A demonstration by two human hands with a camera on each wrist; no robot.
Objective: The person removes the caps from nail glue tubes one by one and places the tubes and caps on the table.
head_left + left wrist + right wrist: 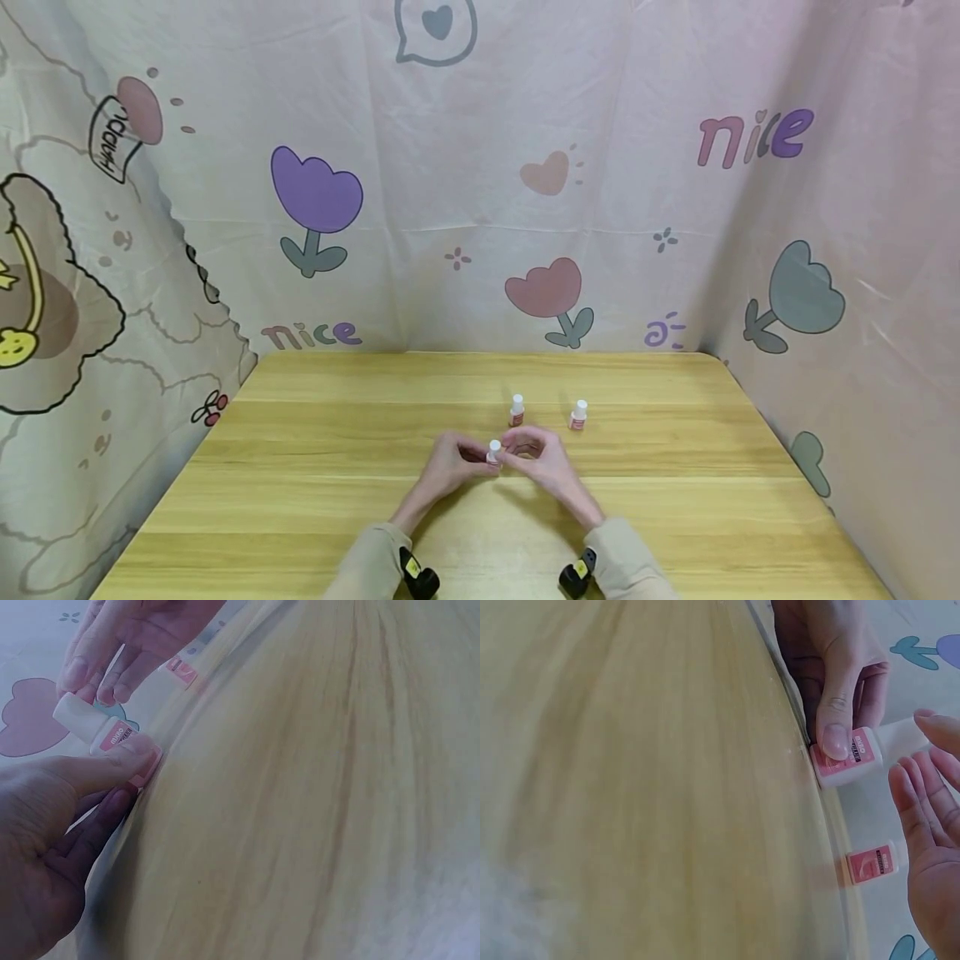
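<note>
A small white bottle [493,455] with a white cap and a pink label stands upright on the table, between the two hands. My left hand [452,463] pinches its body; the thumb lies over the label of this bottle [845,759] in the right wrist view. Beside the cap is my right hand [546,460]. Its fingers are loosely bent, with a gap between thumb and fingertips close to the cap [79,716]. Whether the right thumb touches the cap, I cannot tell.
Two similar small bottles stand farther back, one bottle [517,412] just behind the hands and another bottle [577,415] to its right. The wooden table [300,433] meets a printed cloth backdrop [450,192] at its far edge. More cloth hangs along both sides.
</note>
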